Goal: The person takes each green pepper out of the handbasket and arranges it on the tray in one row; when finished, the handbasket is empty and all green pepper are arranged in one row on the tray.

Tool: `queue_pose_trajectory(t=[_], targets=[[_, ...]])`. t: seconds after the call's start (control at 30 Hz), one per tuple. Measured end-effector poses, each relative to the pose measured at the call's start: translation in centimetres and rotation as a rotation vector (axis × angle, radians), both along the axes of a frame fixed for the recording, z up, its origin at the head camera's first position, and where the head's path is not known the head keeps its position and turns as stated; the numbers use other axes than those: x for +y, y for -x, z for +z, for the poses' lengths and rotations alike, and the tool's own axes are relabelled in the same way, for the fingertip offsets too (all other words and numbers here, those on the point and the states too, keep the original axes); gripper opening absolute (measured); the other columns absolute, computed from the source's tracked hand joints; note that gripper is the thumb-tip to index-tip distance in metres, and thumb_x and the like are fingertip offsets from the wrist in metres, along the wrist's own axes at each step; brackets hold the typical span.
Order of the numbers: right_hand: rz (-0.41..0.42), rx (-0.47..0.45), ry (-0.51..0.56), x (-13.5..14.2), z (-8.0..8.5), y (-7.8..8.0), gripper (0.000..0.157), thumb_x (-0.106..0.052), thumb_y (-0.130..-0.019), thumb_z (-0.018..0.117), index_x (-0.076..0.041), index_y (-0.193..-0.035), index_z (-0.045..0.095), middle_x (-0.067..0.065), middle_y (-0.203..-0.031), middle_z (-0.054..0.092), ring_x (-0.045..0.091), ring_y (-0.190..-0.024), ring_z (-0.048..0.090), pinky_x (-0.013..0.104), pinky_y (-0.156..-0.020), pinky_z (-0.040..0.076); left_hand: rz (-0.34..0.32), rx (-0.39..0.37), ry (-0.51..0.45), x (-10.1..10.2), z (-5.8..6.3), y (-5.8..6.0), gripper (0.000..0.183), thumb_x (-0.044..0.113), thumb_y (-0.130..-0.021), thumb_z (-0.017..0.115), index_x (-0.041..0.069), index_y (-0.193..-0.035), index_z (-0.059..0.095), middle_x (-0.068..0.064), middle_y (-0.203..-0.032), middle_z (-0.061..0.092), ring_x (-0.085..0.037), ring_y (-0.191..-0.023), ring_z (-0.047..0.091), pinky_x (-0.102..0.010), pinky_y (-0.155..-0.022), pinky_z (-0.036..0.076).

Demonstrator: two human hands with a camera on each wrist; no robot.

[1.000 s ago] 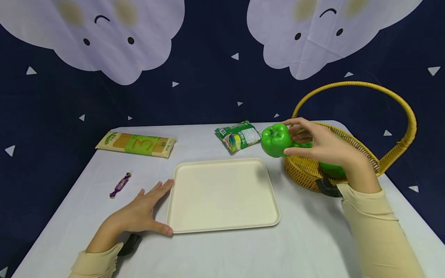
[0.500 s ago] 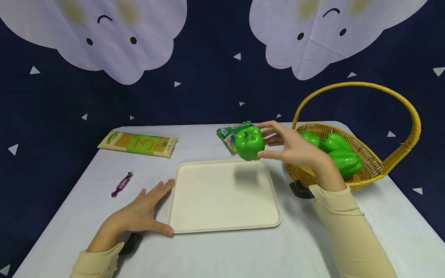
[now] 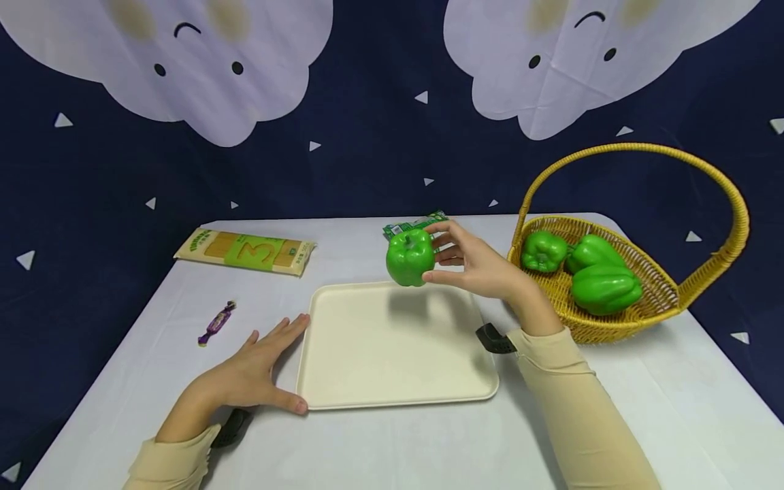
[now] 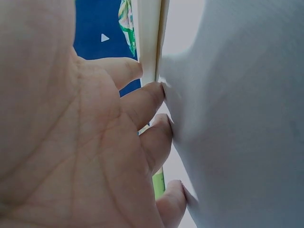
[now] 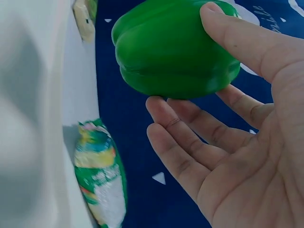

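Note:
My right hand (image 3: 474,265) pinches a green bell pepper (image 3: 409,257) between thumb and fingers, held up over the back part of a cream tray (image 3: 392,361). In the right wrist view the pepper (image 5: 175,50) fills the top, with the thumb on one side and fingertips along the other. My left hand (image 3: 254,374) lies spread at the tray's left edge, thumb at the near corner and fingertips at the side. The left wrist view has its fingertips (image 4: 154,90) right at the tray's rim (image 4: 151,38) and the white tablecloth.
A yellow wicker basket (image 3: 667,299) with a tall handle stands at the right, holding several green peppers (image 3: 606,289). Behind the tray lies a green snack packet (image 3: 416,223), partly hidden. A noodle packet (image 3: 245,252) and a purple wrapped candy (image 3: 217,323) lie at the left.
My right hand has carried the bell pepper leftward from beside the basket to over the tray, uncovering the peppers in the basket. My left hand has stayed at the tray's edge.

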State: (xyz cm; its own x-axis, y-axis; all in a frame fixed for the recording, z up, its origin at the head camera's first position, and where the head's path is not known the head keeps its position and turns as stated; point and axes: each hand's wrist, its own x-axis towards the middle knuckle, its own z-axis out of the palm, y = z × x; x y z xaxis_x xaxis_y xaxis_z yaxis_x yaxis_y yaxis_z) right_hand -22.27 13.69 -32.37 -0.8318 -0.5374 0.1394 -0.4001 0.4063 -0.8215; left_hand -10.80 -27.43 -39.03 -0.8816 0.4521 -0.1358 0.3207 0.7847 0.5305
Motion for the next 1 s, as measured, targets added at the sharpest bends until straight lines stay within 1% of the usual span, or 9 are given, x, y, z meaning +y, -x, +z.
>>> queue_pose_trajectory(t=[0.23,0.33,0.5,0.73,0.83,1.0], targets=[[0.049,-0.053,0.025,-2.5,-1.5,0.0,0.077,-0.018,-0.093,0.086,-0.014,-0.155,0.041,0.012,-0.143,0.060,0.030,-0.130,0.066,0.047,-0.117,0.054,-0.008,-0.006,-0.001,0.0,-0.1,0.1,0.146,0.065,-0.062,0.097,0.011,-0.173,0.019,-0.019,-0.178,0.023,-0.052,-0.164,0.018,-0.088,-0.121,0.005],[0.087,-0.074,0.030,-3.7,-2.2,0.0,0.076,-0.018,-0.093,0.086,-0.015,-0.154,0.042,0.013,-0.142,0.060,0.030,-0.128,0.067,0.048,-0.116,0.055,-0.013,-0.002,0.006,0.0,0.0,0.1,0.147,0.067,-0.063,0.096,0.010,-0.173,0.018,-0.019,-0.178,0.023,-0.052,-0.164,0.018,-0.088,-0.121,0.006],[0.160,-0.103,0.054,-5.6,-3.2,0.1,0.075,-0.015,-0.093,0.086,-0.013,-0.153,0.042,0.014,-0.143,0.060,0.029,-0.124,0.069,0.052,-0.116,0.055,-0.010,-0.002,0.005,0.0,0.1,0.2,0.147,0.068,-0.062,0.096,0.010,-0.173,0.019,-0.018,-0.179,0.023,-0.052,-0.164,0.018,-0.088,-0.121,0.007],[0.226,-0.125,0.023,-7.7,-3.6,0.1,0.071,-0.014,-0.095,0.083,-0.009,-0.151,0.040,0.014,-0.145,0.057,0.026,-0.125,0.067,0.045,-0.116,0.055,0.006,-0.019,-0.001,0.0,0.2,0.2,0.147,0.067,-0.061,0.096,0.011,-0.173,0.019,-0.017,-0.179,0.023,-0.051,-0.165,0.016,-0.087,-0.122,0.004],[0.246,-0.141,0.017,-8.3,-3.6,0.2,0.068,-0.013,-0.096,0.082,-0.008,-0.150,0.040,0.015,-0.143,0.058,0.027,-0.126,0.068,0.044,-0.118,0.054,0.011,-0.020,-0.004,0.0,0.1,0.2,0.147,0.068,-0.061,0.096,0.012,-0.173,0.019,-0.017,-0.179,0.023,-0.051,-0.165,0.016,-0.086,-0.123,0.004],[0.271,-0.142,-0.012,-9.2,-3.8,0.0,0.068,-0.016,-0.096,0.083,-0.009,-0.149,0.041,0.015,-0.143,0.061,0.026,-0.125,0.070,0.043,-0.117,0.055,0.009,-0.031,-0.007,0.1,0.0,0.1,0.147,0.068,-0.061,0.096,0.013,-0.173,0.018,-0.017,-0.179,0.022,-0.051,-0.165,0.015,-0.086,-0.123,0.003]])
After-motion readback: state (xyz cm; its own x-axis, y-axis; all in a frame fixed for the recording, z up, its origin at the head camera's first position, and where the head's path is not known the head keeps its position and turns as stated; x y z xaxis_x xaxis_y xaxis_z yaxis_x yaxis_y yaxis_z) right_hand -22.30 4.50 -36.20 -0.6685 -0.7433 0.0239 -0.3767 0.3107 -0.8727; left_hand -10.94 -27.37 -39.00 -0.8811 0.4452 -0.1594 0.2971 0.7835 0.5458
